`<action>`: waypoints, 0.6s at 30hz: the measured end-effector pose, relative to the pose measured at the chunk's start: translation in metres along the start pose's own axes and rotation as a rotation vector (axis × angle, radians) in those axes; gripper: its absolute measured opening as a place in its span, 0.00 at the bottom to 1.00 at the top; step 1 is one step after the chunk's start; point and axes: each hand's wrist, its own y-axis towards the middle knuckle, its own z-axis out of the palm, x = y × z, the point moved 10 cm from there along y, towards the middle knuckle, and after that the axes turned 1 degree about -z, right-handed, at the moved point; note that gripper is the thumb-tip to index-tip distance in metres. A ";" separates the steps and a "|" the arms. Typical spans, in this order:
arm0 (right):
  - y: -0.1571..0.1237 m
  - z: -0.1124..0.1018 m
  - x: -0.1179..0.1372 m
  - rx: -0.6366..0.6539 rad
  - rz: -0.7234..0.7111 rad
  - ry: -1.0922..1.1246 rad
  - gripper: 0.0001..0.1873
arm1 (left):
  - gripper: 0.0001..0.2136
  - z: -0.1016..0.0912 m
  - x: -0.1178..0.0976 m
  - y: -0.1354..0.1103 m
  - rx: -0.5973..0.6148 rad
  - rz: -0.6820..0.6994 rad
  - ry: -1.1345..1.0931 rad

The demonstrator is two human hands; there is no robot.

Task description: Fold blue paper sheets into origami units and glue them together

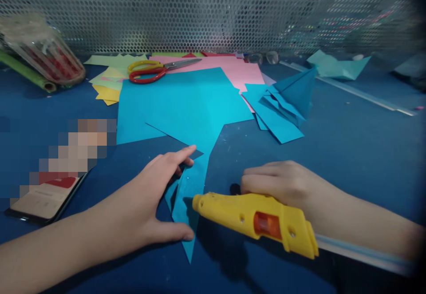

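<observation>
no legible text, label or number anywhere

One glue gun (256,223), one pair of scissors (156,69), one phone (46,200) and one jar (46,56) are there. Two hands show: left hand (156,196), right hand (282,183).

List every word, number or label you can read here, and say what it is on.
No text can be read.
phone screen: red band and faint marks, too blurred to read; its upper part is pixelated.
yellow glue gun: no lettering shows.
</observation>
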 end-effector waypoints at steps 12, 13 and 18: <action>0.002 -0.004 0.000 -0.052 0.035 0.070 0.12 | 0.48 0.002 0.002 0.001 0.002 -0.023 -0.004; 0.002 -0.004 0.001 -0.049 0.025 0.076 0.12 | 0.48 0.002 0.002 0.002 0.002 -0.020 -0.004; 0.003 -0.005 0.002 -0.043 -0.003 0.071 0.10 | 0.48 0.000 0.000 0.001 0.003 -0.008 0.006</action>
